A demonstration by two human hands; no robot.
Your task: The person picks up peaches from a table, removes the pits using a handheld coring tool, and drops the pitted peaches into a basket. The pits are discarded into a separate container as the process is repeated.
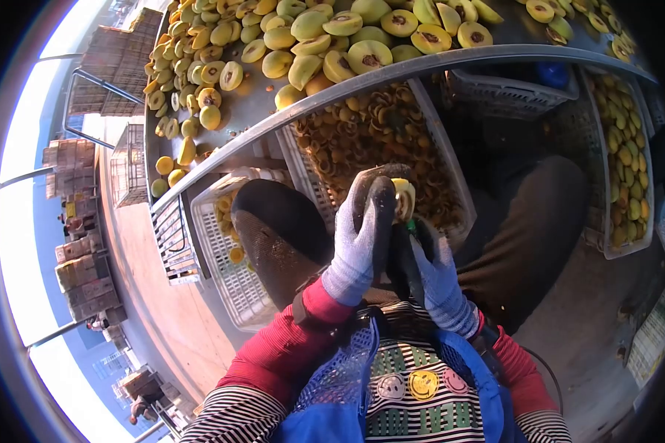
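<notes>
Both my hands wear grey-and-black gloves and meet above my lap. My left hand [364, 229] is closed around a yellow-green peach half [403, 199], its cut side turned toward the right. Just below the fruit, my right hand [430, 266] is closed on a small tool with a green part [411, 226]; the rest of the tool is hidden by the fingers. Beyond my hands, many halved peaches [369, 57] lie on a metal table [255, 92], several with brown pit hollows showing. Below them stands a crate [440, 133] full of peels and scraps.
The table's raised metal rim [391, 68] curves between my hands and the fruit. A white crate [240, 284] stands by my left knee. Whole yellow-green fruit fills another crate [628, 162] at right. Stacked crates [85, 273] and people appear farther left.
</notes>
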